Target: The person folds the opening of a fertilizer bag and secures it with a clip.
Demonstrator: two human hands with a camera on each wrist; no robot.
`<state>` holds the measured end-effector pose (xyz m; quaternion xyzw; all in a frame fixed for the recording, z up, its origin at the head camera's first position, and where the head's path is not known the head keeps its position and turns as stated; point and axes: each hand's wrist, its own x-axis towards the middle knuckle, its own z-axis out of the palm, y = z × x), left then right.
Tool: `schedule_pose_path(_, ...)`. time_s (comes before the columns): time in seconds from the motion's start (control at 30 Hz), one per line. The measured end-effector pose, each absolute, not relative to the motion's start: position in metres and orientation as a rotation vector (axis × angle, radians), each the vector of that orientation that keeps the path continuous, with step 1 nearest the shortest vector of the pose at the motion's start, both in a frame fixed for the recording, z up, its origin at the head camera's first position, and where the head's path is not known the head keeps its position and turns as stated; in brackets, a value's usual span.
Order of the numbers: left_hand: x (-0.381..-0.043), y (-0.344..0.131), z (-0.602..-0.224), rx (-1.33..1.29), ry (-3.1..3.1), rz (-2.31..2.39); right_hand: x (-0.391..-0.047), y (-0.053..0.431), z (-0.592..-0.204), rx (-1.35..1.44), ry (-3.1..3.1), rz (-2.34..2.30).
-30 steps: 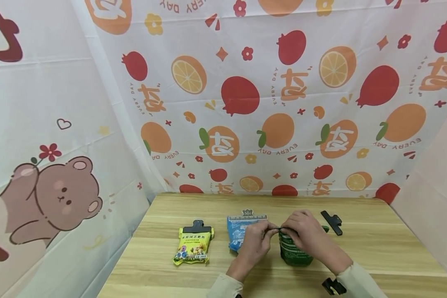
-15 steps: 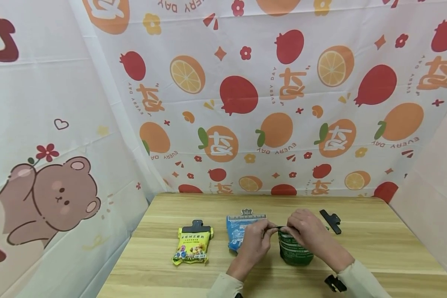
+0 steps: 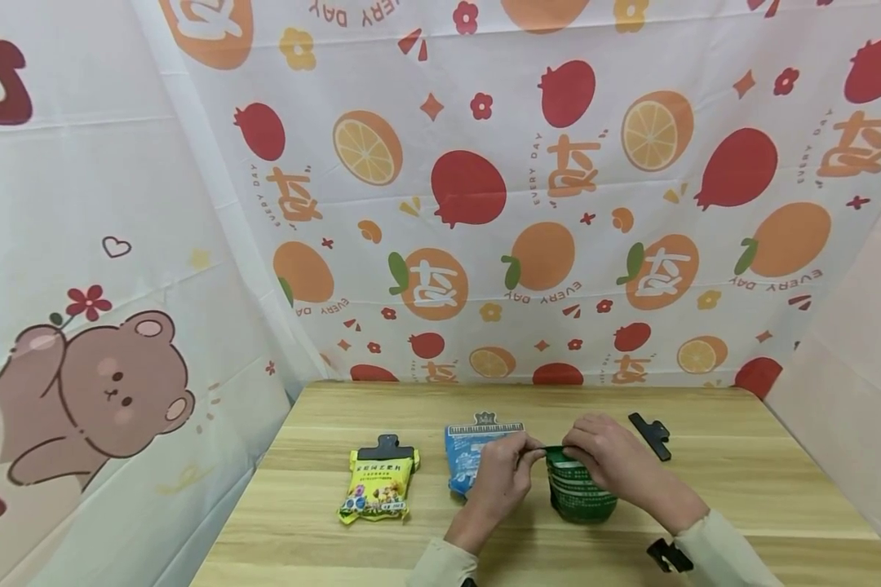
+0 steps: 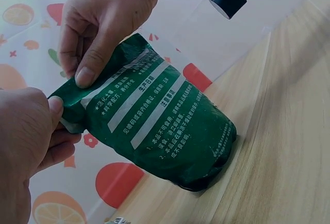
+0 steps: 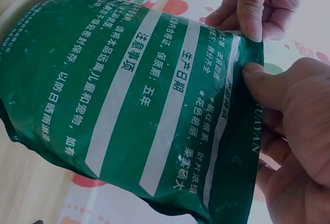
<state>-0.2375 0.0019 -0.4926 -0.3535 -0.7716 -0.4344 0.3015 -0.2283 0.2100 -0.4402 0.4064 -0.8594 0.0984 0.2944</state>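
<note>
A green plastic bag (image 3: 582, 496) with white printed bands stands upright on the table at the right of centre. My left hand (image 3: 501, 481) pinches its top edge at the left corner between thumb and fingers. Further along the same edge, my right hand (image 3: 617, 456) pinches the bag with its thumb on the printed side. The right wrist view shows the flattened green top strip (image 5: 234, 182) beside the right thumb. Close behind the left hand lies a blue bag (image 3: 464, 456) with a silver clip (image 3: 486, 422) on its top, partly hidden by that hand.
A yellow bag (image 3: 377, 492) closed by a black clip (image 3: 387, 447) lies at the left of the wooden table (image 3: 301, 522). Another black clip (image 3: 651, 437) lies loose behind the right hand. A fruit-print curtain (image 3: 411, 359) hangs behind the table.
The right hand has shifted slightly along the bag's top edge, and more green shows between the hands. A green corner sticking out beyond the right hand has gone from sight.
</note>
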Motion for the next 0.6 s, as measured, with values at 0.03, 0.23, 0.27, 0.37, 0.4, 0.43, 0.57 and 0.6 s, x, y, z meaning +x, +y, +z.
schedule_pose_path(0.03,-0.2375,0.0018,-0.4927,-0.937,-2.048,-1.157,-0.228,0.2101,-0.4399,1.083,-2.294,0.26)
schedule_pose_path(0.23,-0.237,0.001,-0.4925,-0.94,-2.062,-1.155,-0.2275,0.2125,-0.4416,1.086,-2.285,0.257)
schedule_pose_path(0.27,-0.237,0.0009,-0.4925,-0.939,-2.063,-1.153,-0.2278,0.2129,-0.4421,1.084,-2.28,0.261)
schedule_pose_path(0.37,-0.2369,0.0007,-0.4926,-0.937,-2.064,-1.15,-0.2289,0.2139,-0.4433,1.074,-2.27,0.273)
schedule_pose_path(0.4,-0.2369,0.0008,-0.4927,-0.937,-2.064,-1.149,-0.2293,0.2142,-0.4437,1.07,-2.267,0.279)
schedule_pose_path(0.43,-0.2369,0.0008,-0.4928,-0.936,-2.063,-1.144,-0.2297,0.2146,-0.4442,1.068,-2.264,0.284)
schedule_pose_path(0.57,-0.237,0.0013,-0.4933,-0.937,-2.064,-1.136,-0.2303,0.2165,-0.4452,1.077,-2.239,0.287)
schedule_pose_path(0.6,-0.237,0.0014,-0.4934,-0.936,-2.066,-1.136,-0.2304,0.2171,-0.4452,1.079,-2.232,0.285)
